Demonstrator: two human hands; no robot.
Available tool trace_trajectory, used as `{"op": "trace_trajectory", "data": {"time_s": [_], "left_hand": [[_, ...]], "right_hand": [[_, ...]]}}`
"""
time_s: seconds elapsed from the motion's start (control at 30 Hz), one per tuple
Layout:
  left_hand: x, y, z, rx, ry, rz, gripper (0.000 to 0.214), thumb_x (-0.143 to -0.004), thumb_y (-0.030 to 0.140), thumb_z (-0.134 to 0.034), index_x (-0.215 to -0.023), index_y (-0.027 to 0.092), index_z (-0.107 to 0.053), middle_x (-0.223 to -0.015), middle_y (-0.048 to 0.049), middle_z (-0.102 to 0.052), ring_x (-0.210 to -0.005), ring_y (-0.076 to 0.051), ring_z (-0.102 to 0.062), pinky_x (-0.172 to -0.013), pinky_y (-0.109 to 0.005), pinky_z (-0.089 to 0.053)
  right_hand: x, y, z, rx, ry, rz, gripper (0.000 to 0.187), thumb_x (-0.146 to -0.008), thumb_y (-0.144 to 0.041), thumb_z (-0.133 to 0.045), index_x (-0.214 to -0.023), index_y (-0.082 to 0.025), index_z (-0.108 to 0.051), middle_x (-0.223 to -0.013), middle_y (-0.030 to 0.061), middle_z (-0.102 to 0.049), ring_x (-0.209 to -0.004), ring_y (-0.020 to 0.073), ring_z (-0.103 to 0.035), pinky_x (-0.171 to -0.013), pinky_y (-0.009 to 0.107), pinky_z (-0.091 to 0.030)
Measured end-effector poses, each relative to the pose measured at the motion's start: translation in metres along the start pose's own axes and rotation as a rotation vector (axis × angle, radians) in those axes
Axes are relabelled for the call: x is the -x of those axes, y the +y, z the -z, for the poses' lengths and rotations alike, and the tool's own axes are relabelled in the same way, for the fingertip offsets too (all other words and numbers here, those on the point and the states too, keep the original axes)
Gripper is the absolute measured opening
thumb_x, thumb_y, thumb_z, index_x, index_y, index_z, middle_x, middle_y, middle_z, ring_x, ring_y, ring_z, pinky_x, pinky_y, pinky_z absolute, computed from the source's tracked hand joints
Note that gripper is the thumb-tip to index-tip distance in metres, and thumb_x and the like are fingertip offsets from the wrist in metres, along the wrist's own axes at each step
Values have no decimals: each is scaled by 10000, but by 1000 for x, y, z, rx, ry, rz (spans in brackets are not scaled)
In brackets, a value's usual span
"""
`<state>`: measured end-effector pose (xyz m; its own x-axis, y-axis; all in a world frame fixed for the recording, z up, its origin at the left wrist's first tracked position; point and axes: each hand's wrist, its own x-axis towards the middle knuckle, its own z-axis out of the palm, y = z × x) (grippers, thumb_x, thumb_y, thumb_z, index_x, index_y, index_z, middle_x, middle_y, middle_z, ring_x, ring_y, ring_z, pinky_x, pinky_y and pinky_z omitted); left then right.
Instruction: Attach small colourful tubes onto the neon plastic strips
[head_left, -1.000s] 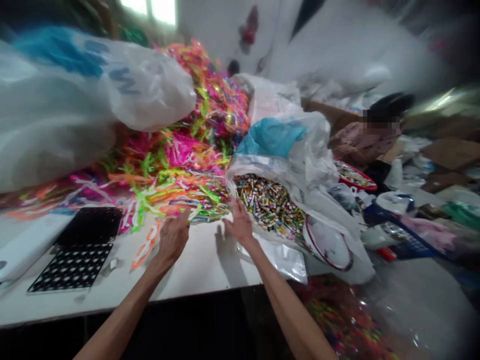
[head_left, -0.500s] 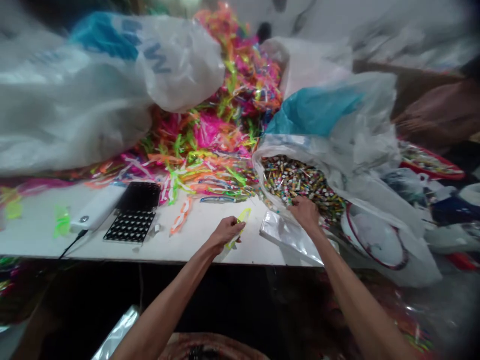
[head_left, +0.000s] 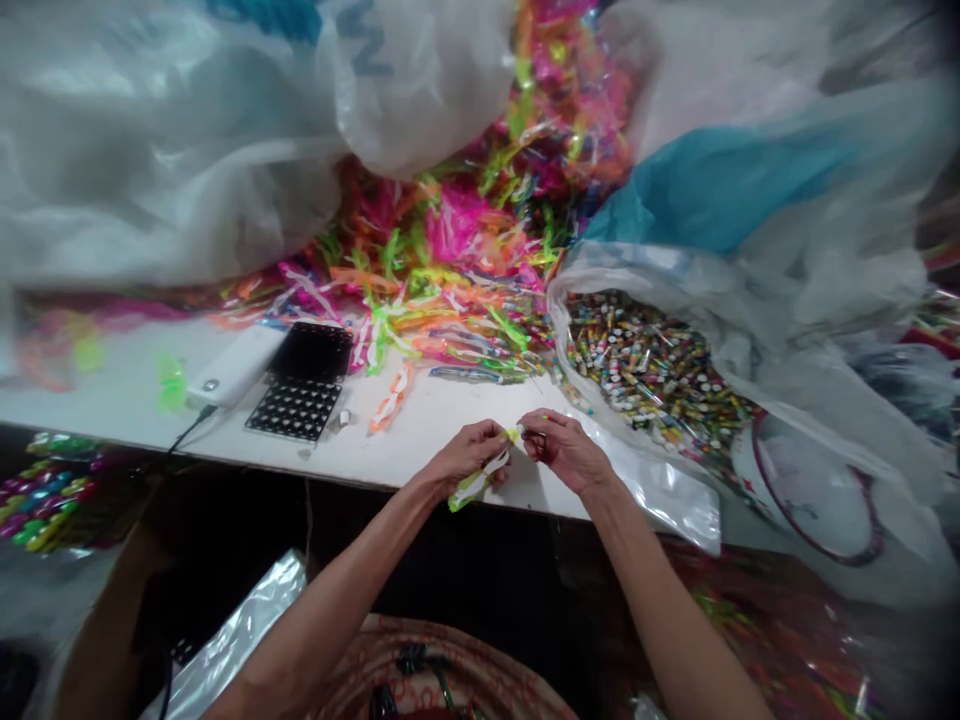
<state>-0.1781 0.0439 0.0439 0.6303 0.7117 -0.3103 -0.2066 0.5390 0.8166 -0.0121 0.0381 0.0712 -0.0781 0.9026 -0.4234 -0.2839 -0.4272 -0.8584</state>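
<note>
My left hand [head_left: 480, 450] is closed around a yellow-green and white plastic strip [head_left: 469, 487], which slants down to the left from my fingers. Its upper tip points toward my right hand [head_left: 562, 448]. There, thumb and fingers pinch a tiny white-ended piece [head_left: 520, 430] against or close beside that tip; whether the two are joined is too small to tell. To the right, a white plastic bag [head_left: 637, 262] lies open with a heap of small multicoloured cylindrical pieces [head_left: 645, 360] in it. A similar orange and white strip [head_left: 390, 398] lies on the white table [head_left: 420, 455].
A big pile of neon strips [head_left: 457, 230] fills the back. On the left lie a black perforated tray [head_left: 294, 408] and a white device [head_left: 232, 368] with a cable. Clear plastic sleeves [head_left: 675, 495] and a red-rimmed bowl [head_left: 810, 490] are at the right. Large bags [head_left: 165, 180] bulge behind.
My right hand has come out of the heap of small pieces and moved left to the strip in my left hand. The view has tilted down and shifted left.
</note>
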Motion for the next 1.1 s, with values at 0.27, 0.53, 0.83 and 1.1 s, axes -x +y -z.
{"op": "trace_trajectory", "data": {"time_s": [0.27, 0.53, 0.83, 1.1], "left_hand": [[7, 5, -3, -132, -81, -63, 287, -751, 407, -565, -840, 140, -507, -629, 18, -501, -488, -72, -476, -466, -183, -386], [15, 12, -1, -222, -106, -58, 206, -748, 314, -517, -839, 130, -528, -613, 14, -491, -478, -73, -448, -458, -192, -380], [16, 8, 5, -345, -79, -1, 380, -738, 516, -511, -726, 136, -502, -525, 34, -444, -412, -68, -383, -378, -182, -315], [5, 23, 18, -538, -95, -117, 385, -774, 532, -479, -680, 159, -492, -487, 46, -425, -393, -71, -372, -414, -200, -317]], "right_hand": [[10, 1, 3, -16, -39, -29, 172, -608, -216, -732, -717, -159, -611, -519, -35, -549, -494, 91, -531, -488, 215, -395], [19, -4, -3, 15, -110, 6, 151, -608, -175, -714, -712, -158, -604, -572, -8, -605, -537, 107, -570, -551, 237, -429], [27, 0, -10, 178, -147, -13, 209, -602, -240, -730, -763, -151, -629, -625, 19, -628, -560, 128, -574, -579, 268, -435], [9, 2, -14, 176, -134, -8, 223, -604, -266, -748, -775, -160, -654, -677, 46, -640, -595, 150, -576, -594, 294, -448]]}}
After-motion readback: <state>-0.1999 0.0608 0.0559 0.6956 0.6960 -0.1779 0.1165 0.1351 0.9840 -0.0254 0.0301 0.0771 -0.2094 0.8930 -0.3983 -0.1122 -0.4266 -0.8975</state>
